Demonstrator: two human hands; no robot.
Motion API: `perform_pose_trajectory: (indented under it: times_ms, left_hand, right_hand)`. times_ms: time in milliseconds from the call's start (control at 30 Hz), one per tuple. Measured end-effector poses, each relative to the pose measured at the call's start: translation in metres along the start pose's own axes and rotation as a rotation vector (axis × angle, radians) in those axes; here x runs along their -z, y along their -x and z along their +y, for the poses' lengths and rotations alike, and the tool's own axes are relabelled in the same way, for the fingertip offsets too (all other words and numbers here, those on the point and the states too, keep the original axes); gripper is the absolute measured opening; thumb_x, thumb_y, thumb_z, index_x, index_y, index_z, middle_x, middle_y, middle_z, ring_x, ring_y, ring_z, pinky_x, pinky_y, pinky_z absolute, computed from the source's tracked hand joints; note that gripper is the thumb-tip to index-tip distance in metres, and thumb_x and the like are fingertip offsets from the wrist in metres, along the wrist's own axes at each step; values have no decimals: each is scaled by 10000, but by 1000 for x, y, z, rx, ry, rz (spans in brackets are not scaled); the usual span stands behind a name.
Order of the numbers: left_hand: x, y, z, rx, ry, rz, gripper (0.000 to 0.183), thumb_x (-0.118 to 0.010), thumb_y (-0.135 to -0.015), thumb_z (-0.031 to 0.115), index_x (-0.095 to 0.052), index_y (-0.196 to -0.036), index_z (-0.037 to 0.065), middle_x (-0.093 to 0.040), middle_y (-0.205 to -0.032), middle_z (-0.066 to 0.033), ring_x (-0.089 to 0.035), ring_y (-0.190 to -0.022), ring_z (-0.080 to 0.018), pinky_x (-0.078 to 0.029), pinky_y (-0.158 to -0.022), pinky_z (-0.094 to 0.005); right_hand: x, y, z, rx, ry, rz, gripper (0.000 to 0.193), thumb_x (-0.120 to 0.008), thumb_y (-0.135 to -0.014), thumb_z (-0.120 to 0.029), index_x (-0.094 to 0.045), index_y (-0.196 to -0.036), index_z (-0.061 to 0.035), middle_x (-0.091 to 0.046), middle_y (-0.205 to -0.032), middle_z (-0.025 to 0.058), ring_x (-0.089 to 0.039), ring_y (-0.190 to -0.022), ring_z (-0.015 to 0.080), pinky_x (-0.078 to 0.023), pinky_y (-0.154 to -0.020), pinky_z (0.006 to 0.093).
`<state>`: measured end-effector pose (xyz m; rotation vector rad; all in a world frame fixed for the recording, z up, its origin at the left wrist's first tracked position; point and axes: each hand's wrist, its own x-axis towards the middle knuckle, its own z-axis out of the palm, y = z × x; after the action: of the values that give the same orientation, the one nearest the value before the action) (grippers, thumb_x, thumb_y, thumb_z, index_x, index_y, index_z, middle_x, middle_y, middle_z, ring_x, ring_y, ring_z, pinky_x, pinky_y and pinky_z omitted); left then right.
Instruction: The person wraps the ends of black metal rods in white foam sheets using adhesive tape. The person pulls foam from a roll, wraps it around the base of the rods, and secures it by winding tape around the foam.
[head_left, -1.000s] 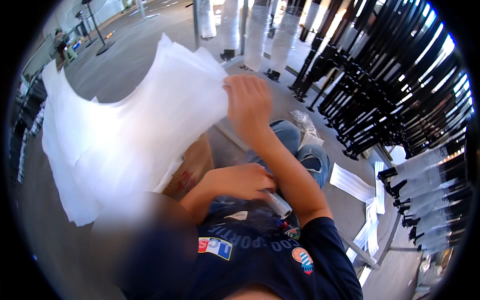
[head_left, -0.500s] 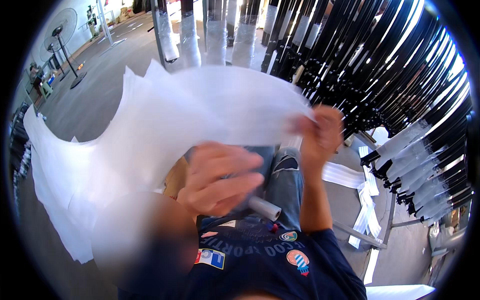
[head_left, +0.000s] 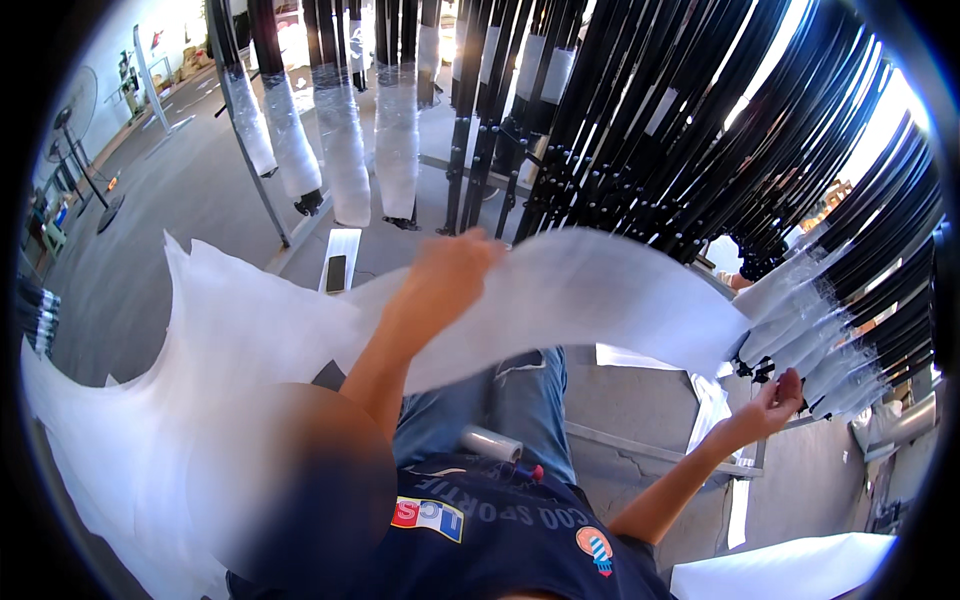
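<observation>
A long white sheet [head_left: 580,290], thin and flexible, spreads from the left across my lap and arches toward the right. My left hand [head_left: 462,262] is over its upper edge, smeared by motion, so whether the fingers grip it is unclear. Farther right, my right hand [head_left: 775,402] is held out below the sheet's right end, fingers loosely curled and apart, with nothing visible in them. Just above that hand hang black strips with film-wrapped ends [head_left: 800,310]. Across my lap lies a small roll of clear film [head_left: 491,443].
Many long black strips [head_left: 640,130] hang ahead and to the right, some with film-wrapped ends [head_left: 397,150]. A dark phone [head_left: 336,273] rests on a white strip. White strips [head_left: 708,410] lie over a metal frame at right. A standing fan [head_left: 85,150] is at far left.
My right hand has moved out to the right and nearer. My left hand has gone up and away from me. The sheet's right end now reaches farther right. The view has shifted rightward.
</observation>
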<state>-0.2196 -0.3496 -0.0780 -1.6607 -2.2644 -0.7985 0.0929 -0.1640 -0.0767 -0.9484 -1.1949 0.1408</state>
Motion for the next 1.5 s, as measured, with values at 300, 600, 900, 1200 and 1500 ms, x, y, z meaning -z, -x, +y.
perform_pose_trajectory:
  times_ms: [300,600,900,1200,1500]
  left_hand:
    - [-53,5,-89,300,-367,-184,364,-557,-765,393,-580,-891,52,-584,-666,-143,-586,-694,-327,-461,-601,-398]
    - [-7,-106,-81,429,-121,319,699,-631,-604,588,-495,-993,24,-605,-670,-157,-610,-674,-309,-469,-578,-384]
    - [-8,-114,-99,520,0,258,484,-670,-590,490,-602,-833,77,-633,-748,-120,-613,-758,-285,-469,-674,-356]
    - [10,-91,-125,499,235,148,577,-711,-616,419,-557,-1061,86,-636,-744,-105,-613,-720,-237,-451,-681,-320]
    - [-10,-97,-146,238,439,105,472,-685,-689,259,-518,-1095,84,-621,-698,-86,-588,-663,-192,-423,-615,-293]
  right_hand:
    - [-166,60,-138,961,-384,-970,289,-485,-682,90,-590,-919,-38,-586,-965,101,-522,-1009,264,-318,-971,421]
    - [-257,77,-178,1583,258,-1048,104,-548,-661,-91,-644,-624,-104,-603,-621,70,-589,-728,212,-294,-945,397]
    - [-276,64,-155,1528,502,-1332,537,-560,-703,-110,-425,-1222,-89,-618,-680,84,-613,-674,219,-441,-573,319]
    - [-286,89,-139,891,26,-1665,156,-489,-792,-132,-592,-848,-30,-571,-735,140,-572,-771,281,-450,-686,390]
    - [-296,122,-141,1091,32,-1555,170,-539,-745,-177,-616,-732,-26,-609,-722,151,-604,-704,307,-470,-646,376]
